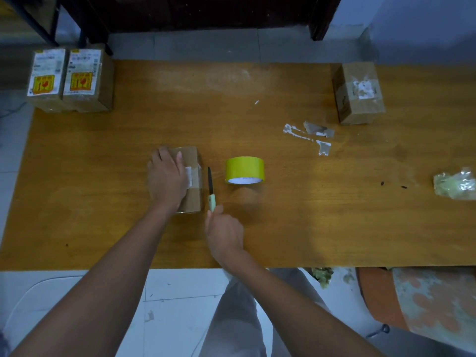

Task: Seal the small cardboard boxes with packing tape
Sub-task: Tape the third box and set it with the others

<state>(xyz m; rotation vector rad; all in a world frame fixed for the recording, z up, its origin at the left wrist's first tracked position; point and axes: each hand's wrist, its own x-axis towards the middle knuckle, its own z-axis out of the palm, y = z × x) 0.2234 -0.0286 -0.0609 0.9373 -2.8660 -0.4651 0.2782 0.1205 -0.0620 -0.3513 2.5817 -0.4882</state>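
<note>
Head view: the left hand (167, 177) lies palm-down with loose fingers on the small brown cardboard box (192, 176) at the wooden table's (103, 202) centre. At the box's 3 o'clock, the right hand (224, 231) pinches a mint-handled, dark-bladed knife (211, 189). Further toward 3 o'clock stands the yellow roll of packing tape (244, 170).

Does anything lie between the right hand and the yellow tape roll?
Nothing visible does. The right hand grips a knife beside the box under the left hand; bare table separates it from the tape roll.
</note>
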